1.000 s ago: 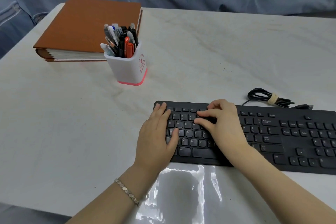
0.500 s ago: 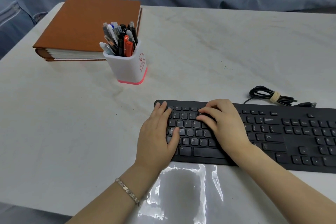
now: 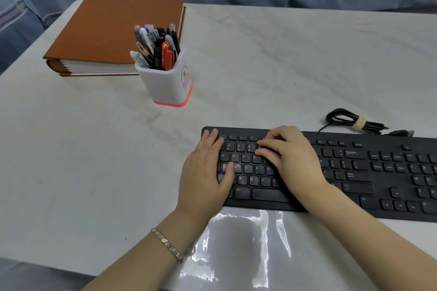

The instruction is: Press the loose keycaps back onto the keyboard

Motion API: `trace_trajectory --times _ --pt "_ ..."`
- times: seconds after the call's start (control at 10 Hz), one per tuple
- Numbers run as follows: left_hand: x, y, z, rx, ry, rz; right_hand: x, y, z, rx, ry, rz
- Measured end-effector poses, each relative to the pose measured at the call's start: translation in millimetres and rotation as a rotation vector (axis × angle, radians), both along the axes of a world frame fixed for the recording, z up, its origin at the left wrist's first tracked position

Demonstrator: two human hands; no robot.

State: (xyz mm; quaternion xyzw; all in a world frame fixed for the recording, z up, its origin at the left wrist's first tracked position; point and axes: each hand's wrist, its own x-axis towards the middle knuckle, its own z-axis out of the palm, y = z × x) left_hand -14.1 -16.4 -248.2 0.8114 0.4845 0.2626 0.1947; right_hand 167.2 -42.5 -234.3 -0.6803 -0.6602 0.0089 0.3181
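A black keyboard [image 3: 354,168] lies on the white table at the lower right. My left hand [image 3: 205,172] rests flat on its left end, fingers spread, with the thumb on the keys near A and S. My right hand [image 3: 290,156] lies over the middle of the keyboard, fingers curled, with the fingertips pressing down on the number row and the row below it. Any keycap beneath those fingertips is hidden. No loose keycap shows on the table.
A white pen cup [image 3: 165,82] full of pens stands behind the keyboard at the left. A brown binder [image 3: 113,30] lies behind it. The keyboard's bundled black cable [image 3: 354,121] lies at the back right. A clear plastic sheet [image 3: 238,250] lies at the table's front edge.
My right hand's fingertips have shifted slightly up and to the left, from the lower letter rows to the number row. My left hand has stayed in place.
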Motion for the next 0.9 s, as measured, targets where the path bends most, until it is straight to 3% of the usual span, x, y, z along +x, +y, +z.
trace_trajectory --times 0.1,0.2,0.5,0.7,0.8,0.9 --pt "0 0 -1 -0.002 -0.004 -0.002 -2 -3 3 0.017 -0.062 -0.024" --pt "0 0 -2 0.008 -0.005 -0.002 -3 -11 1 0.066 -0.26 0.007" --pt "0 1 -4 0.03 0.018 -0.005 -8 -24 -7 -0.038 -0.322 -0.069" --pt "-3 1 4 -0.036 0.026 -0.033 -8 -17 19 -0.219 0.048 -0.102" --pt "-2 7 21 -0.141 -0.054 -0.024 3 -28 47 -0.412 0.302 -0.05" --pt "-5 16 58 -0.319 -0.296 0.174 25 -55 86 -0.431 0.565 -0.101"
